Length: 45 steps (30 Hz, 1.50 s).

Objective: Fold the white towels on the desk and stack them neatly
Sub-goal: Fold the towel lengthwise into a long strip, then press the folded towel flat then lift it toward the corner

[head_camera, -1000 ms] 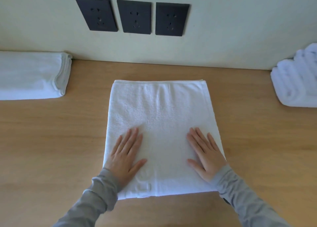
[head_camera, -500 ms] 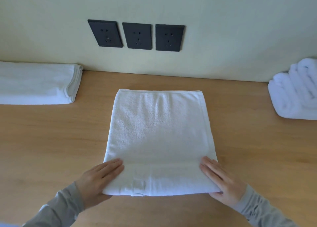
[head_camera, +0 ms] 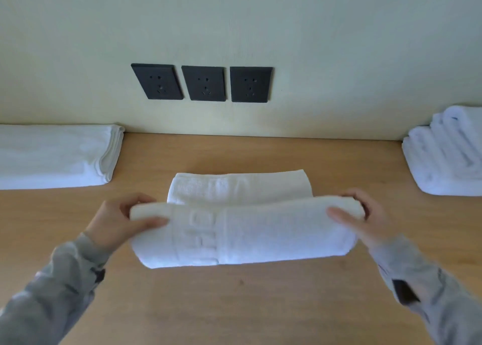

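A white towel [head_camera: 242, 230] lies in the middle of the wooden desk [head_camera: 260, 305], its near edge lifted and carried toward the wall, so the near half curls over the far half. My left hand [head_camera: 120, 222] pinches the lifted edge at its left corner, thumb on top. My right hand [head_camera: 365, 219] pinches the right corner the same way. An embossed band shows on the raised part. A folded white towel [head_camera: 52, 156] lies flat at the far left. A stack of folded white towels [head_camera: 448, 154] sits at the far right.
The wall [head_camera: 339, 57] rises straight behind the desk and carries three black sockets [head_camera: 203, 83]. Bare wood stretches between the middle towel and each side pile, and in front of my arms.
My hands slid from flat on the towel to its near corners, gripped them and lifted the near edge up and toward the wall. The camera view tilted upward.
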Tool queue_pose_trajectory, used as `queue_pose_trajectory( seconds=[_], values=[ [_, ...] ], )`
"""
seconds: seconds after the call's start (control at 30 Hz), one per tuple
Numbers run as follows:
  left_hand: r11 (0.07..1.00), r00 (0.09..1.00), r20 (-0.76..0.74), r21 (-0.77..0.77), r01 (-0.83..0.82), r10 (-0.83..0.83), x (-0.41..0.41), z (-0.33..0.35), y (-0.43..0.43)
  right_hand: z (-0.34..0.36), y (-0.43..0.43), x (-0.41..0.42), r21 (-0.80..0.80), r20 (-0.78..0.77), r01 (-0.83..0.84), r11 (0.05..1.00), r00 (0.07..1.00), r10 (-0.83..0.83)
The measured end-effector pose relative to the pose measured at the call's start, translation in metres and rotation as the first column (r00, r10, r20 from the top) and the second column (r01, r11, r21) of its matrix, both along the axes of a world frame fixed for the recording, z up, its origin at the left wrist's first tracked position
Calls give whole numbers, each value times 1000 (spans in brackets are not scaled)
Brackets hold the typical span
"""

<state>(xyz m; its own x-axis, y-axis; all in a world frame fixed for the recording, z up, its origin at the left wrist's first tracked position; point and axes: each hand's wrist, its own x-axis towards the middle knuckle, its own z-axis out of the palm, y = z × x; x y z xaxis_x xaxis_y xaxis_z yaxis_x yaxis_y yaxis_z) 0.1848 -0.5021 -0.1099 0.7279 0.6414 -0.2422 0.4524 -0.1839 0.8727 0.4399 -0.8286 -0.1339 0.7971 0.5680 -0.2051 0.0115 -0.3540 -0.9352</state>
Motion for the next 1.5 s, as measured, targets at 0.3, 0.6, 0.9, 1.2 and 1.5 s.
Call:
queue_pose_trajectory(
  seconds=[0.3,0.6,0.9,1.2,1.5],
  values=[
    [903,858,-284,136,-407,429,91,-77,35,-57,93,47,-183,188,332,925,936,-299],
    [901,842,-322,184,-392,432,104,-119,58,-91,123,77,-431,173,272,860,961,-217],
    [915,803,-440,184,-358,402,114,-117,67,-95,145,84,-652,223,294,699,955,-195],
    [676,877,-481,645,357,-4,129,-70,-59,-71,149,76,-779,514,330,533,823,242],
    [640,840,-540,629,441,-49,132,-102,-84,-64,147,-30,-669,650,-22,743,468,599]
  ],
)
